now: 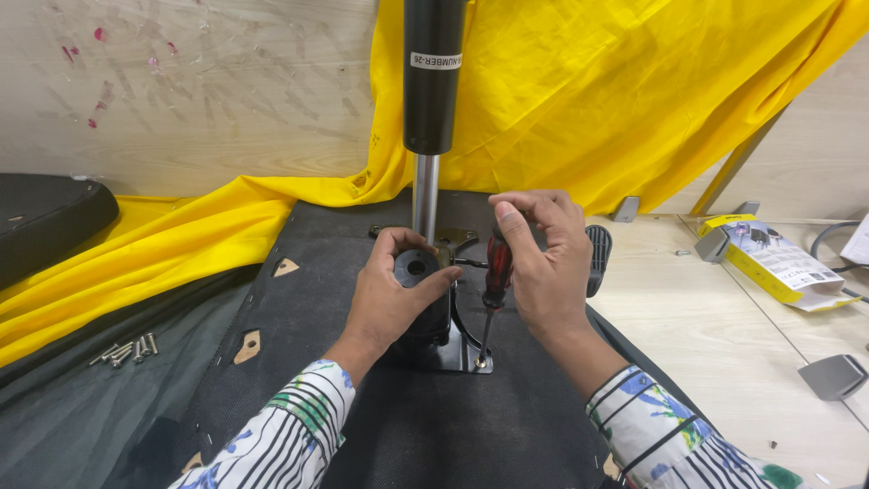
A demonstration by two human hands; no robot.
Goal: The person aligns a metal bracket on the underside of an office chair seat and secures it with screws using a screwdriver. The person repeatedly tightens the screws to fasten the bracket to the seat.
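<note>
The red-handled screwdriver, stiff, light, best gripped at its handle, stands upright on the black base plate, right hand pinching it closed while left hand wraps the black knob.

One head-worn camera looks steeply down, close over the black chair base at frame centre.

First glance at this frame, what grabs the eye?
The bright yellow tarp draped across the back, with a black cylinder standing in front of it. At centre, the right hand holds a red-handled screwdriver upright, while the left hand grips the black knob.
</note>
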